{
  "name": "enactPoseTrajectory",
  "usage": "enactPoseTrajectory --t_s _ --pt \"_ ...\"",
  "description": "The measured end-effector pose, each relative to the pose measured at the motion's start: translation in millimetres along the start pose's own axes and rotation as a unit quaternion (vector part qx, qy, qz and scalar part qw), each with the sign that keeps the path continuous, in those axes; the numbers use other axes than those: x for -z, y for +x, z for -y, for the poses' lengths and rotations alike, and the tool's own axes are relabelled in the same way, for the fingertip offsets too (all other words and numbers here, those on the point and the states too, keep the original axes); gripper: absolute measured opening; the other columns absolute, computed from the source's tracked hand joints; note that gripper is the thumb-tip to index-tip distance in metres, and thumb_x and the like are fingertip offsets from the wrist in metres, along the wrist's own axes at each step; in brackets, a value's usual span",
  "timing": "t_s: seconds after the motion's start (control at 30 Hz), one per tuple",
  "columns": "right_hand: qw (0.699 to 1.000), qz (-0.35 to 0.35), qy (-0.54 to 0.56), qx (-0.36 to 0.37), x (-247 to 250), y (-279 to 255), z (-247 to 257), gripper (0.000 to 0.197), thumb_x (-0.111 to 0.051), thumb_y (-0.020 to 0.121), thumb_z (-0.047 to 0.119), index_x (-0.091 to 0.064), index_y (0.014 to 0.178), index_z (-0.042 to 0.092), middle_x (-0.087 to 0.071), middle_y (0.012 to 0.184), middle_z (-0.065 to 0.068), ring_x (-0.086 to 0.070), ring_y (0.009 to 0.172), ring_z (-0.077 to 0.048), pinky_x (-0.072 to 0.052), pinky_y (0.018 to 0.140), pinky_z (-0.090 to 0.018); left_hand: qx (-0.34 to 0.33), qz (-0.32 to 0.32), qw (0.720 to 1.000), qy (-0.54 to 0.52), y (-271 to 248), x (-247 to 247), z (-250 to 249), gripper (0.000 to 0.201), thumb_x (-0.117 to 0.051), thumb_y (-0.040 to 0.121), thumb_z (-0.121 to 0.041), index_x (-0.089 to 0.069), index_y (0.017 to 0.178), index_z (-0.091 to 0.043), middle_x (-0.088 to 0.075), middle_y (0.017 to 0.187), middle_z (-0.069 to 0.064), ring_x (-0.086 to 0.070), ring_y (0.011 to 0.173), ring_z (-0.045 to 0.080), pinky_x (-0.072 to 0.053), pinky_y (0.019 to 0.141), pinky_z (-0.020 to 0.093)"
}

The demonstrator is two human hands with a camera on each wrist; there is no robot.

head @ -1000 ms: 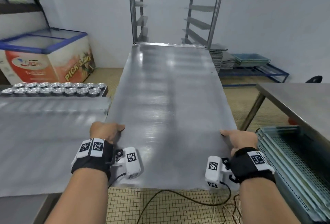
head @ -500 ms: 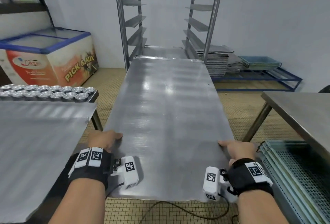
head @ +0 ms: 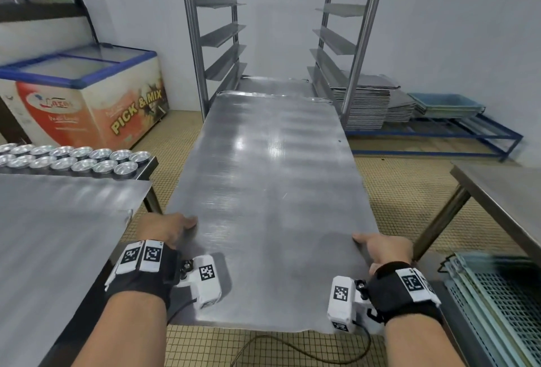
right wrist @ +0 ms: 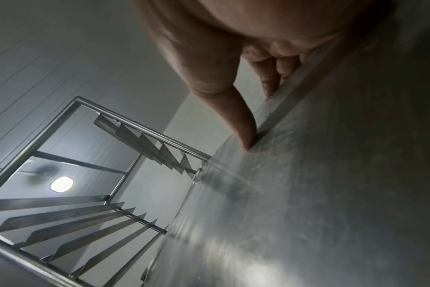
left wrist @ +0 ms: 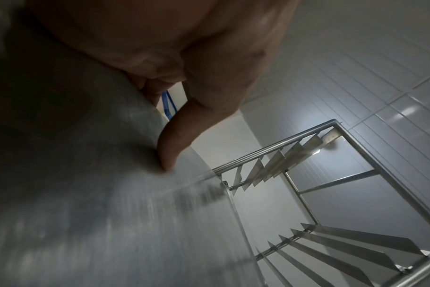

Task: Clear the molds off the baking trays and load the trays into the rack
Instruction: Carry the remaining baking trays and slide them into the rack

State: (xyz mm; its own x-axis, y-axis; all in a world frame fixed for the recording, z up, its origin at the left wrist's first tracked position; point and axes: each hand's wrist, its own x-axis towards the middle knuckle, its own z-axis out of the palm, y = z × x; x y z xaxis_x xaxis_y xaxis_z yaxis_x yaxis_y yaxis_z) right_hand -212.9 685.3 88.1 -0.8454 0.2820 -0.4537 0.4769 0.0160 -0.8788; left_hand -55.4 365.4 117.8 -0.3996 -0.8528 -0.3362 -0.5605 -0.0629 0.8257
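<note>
Baking tray [head: 269,191] held level between my hands, far end at rack [head: 205,44]. Left hand [head: 164,227] grips left edge, right hand [head: 383,249] grips right edge, thumbs on top.

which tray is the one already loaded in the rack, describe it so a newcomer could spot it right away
Find the tall steel rack against the back wall, with angled runners up both sides. Low between its posts lies one flat tray, just beyond the far edge of the carried tray. Unlike the stack of trays right of the rack, it lies alone between the rack's posts.
</note>
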Motion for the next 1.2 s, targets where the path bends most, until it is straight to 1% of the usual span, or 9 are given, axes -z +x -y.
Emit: enactPoseTrajectory --t_s 0.13,0.33,0.5,0.53,0.63,0.77,0.97,1.1,1.2 --pt "1.000 -0.002 -0.014 0.000 -30.9 31.1 19.6 0.035 -0.091 0.051 0.003 -0.058 0.064 0.004 -0.066 0.071 -0.015 -0.068 0.075 -0.036 -0.056 0.075 -0.062 0.001 0.016 1.000 0.007 37.3 -20.7 -16.9 0.048 -0.079 0.077 -0.012 -0.061 0.115 0.011 -0.063 0.118 0.028 -0.062 0.110 0.042 -0.048 0.080 0.041" --pt "1.000 0.000 -0.019 -0.013 -80.3 73.2 53.2 0.035 -0.091 0.052 0.002 -0.059 0.067 0.001 -0.069 0.079 -0.019 -0.068 0.075 -0.038 -0.056 0.074 -0.064 -0.014 0.037 0.999 0.024 94.7 -45.1 -66.5 0.047 -0.075 0.082 -0.011 -0.059 0.120 0.012 -0.060 0.125 0.029 -0.058 0.117 0.042 -0.047 0.091 0.044" --pt "0.999 0.002 -0.036 -0.013 -116.3 106.7 78.6 0.052 -0.092 0.050 0.005 -0.063 0.091 -0.008 -0.069 0.096 -0.023 -0.067 0.089 -0.041 -0.054 0.079 -0.064 -0.014 0.050 0.998 0.030 141.1 -62.7 -96.1 0.050 -0.077 0.081 -0.016 -0.059 0.121 0.010 -0.060 0.125 0.027 -0.059 0.116 0.040 -0.046 0.077 0.035" --pt "0.999 -0.004 -0.036 -0.013 -122.9 115.8 80.7 0.052 -0.092 0.049 0.004 -0.062 0.090 -0.007 -0.069 0.096 -0.024 -0.067 0.090 -0.041 -0.054 0.079 -0.065 -0.011 0.045 0.998 0.029 148.5 -67.2 -101.3 0.050 -0.075 0.084 -0.019 -0.059 0.123 0.008 -0.060 0.127 0.026 -0.058 0.117 0.039 -0.047 0.077 0.036" --pt "0.999 -0.002 -0.039 -0.016 -139.7 131.2 92.7 0.046 -0.091 0.047 0.004 -0.058 0.079 0.000 -0.069 0.092 -0.022 -0.067 0.087 -0.040 -0.054 0.078 -0.066 0.031 0.032 0.998 -0.035 158.0 -73.8 -122.6 0.048 -0.060 0.096 -0.034 -0.056 0.135 -0.007 -0.053 0.138 0.017 -0.053 0.125 0.034 -0.042 0.097 0.032" --pt "0.998 -0.007 -0.069 0.007 -164.0 163.0 113.9 0.041 -0.091 0.048 0.009 -0.065 0.078 0.001 -0.071 0.090 -0.020 -0.069 0.084 -0.039 -0.057 0.079 -0.060 -0.006 0.051 0.998 0.029 186.9 -87.1 -144.8 0.049 -0.073 0.085 -0.016 -0.058 0.125 0.009 -0.058 0.129 0.027 -0.056 0.120 0.041 -0.046 0.089 0.040" --pt "0.996 0.003 -0.085 0.018 -202.1 209.6 155.8 0.035 -0.087 0.049 0.007 -0.067 0.077 -0.001 -0.071 0.080 -0.017 -0.069 0.077 -0.036 -0.057 0.075 -0.060 0.021 0.049 0.995 0.087 239.6 -114.2 -189.1 0.058 -0.075 0.085 -0.029 -0.057 0.126 0.007 -0.059 0.126 0.020 -0.059 0.115 0.038 -0.048 0.097 0.040" --pt "0.994 0.022 -0.104 0.019 -224.8 223.3 197.8 0.024 -0.079 0.070 -0.005 -0.058 0.083 -0.005 -0.063 0.077 -0.014 -0.062 0.083 -0.029 -0.055 0.085 -0.049 0.020 0.046 0.995 0.086 261.0 -130.0 -230.1 0.056 -0.078 0.082 -0.017 -0.055 0.124 0.011 -0.059 0.126 0.026 -0.058 0.112 0.043 -0.047 0.098 0.051" --pt "0.993 0.045 -0.106 0.029 -240.7 242.8 221.8 0.027 -0.074 0.076 -0.010 -0.058 0.098 -0.010 -0.066 0.087 -0.015 -0.058 0.074 -0.026 -0.052 0.071 -0.039 -0.008 0.047 0.992 0.120 272.6 -139.8 -253.3 0.049 -0.064 0.094 -0.024 -0.053 0.132 0.005 -0.049 0.139 0.023 -0.050 0.125 0.039 -0.042 0.104 0.043"
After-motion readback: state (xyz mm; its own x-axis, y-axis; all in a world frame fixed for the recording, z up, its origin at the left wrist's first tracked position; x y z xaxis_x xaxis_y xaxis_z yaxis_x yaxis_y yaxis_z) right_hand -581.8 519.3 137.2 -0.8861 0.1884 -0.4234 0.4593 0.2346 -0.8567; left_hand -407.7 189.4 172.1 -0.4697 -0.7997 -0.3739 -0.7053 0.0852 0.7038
